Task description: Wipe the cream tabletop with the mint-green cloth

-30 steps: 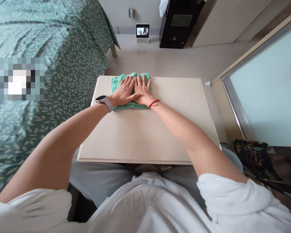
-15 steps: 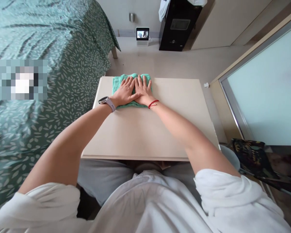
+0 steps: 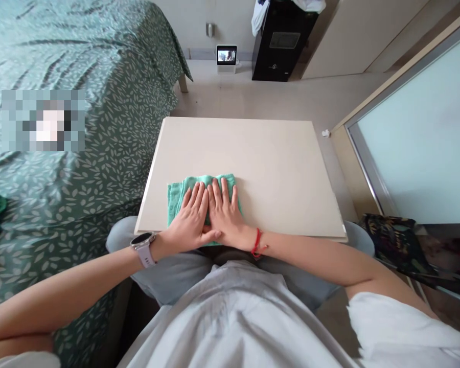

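Note:
A folded green cloth (image 3: 175, 199) lies on the pale tabletop (image 3: 283, 174), close to its near edge and left of the middle. My left hand (image 3: 189, 217) presses flat on the cloth, its fingers stretched forward; a watch with a pale strap circles that wrist. Beside it my right hand (image 3: 226, 214) also rests flat on the cloth, fingers spread, a red cord bracelet at the wrist. My left thumb lies over the base of my right hand. The palms hide the middle of the cloth.
A bed with a green leaf-patterned sheet (image 3: 111, 117) stands along the left. Beyond the table, a small screen device (image 3: 226, 59) and a black cabinet (image 3: 281, 46) stand on the floor. A frosted panel (image 3: 417, 133) is at right, with a dark patterned bag (image 3: 394, 245) below.
Both hands have drawn the green cloth from the table's far edge back to its near edge, staying flat on it. My elbows have moved outward and back.

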Demonstrator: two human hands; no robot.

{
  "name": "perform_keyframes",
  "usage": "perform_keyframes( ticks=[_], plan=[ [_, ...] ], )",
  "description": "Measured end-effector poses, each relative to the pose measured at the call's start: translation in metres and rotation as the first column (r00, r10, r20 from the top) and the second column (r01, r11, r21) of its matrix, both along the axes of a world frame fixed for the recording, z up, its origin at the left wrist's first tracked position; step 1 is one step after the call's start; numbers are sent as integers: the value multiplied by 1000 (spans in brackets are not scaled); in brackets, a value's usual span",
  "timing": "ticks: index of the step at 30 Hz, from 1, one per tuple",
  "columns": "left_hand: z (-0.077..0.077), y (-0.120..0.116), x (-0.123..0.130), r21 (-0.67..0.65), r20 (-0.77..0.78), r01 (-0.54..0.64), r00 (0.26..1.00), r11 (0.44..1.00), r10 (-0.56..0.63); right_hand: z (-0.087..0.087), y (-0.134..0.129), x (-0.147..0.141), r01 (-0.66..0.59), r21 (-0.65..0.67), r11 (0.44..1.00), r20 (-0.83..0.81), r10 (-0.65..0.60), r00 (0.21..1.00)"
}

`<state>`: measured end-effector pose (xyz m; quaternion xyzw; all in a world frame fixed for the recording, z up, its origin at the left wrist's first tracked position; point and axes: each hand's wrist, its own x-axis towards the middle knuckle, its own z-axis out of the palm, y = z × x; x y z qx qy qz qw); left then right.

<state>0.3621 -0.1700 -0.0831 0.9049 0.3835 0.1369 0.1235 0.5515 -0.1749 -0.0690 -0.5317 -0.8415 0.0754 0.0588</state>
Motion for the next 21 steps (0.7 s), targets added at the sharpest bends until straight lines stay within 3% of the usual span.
perform_keyframes(
  ticks=[2, 4, 14, 17, 21],
  plan=[
    [-3, -4, -4, 12, 6, 14, 1000, 1000, -14, 1, -3, -2, -8, -24, 1000, 3, 9, 1000],
    [-4, 13, -7, 0, 5, 32, 999, 999, -32, 3, 11, -6, 1, -56, 998, 7, 0, 1000],
    [14, 206, -17, -118, -69, -39, 997, 992, 31, 3, 189, -35, 98, -58, 993, -27, -100, 995],
    [16, 250, -18, -106, -66, -72, 996, 992, 65, 2, 233, -39, 105, -52, 993, -43, -107, 993],
    [12, 290, -20, -66, -24, -84, 996, 994, 83, 8, 270, -42, 132, -83, 988, 3, -132, 991]
  ],
)
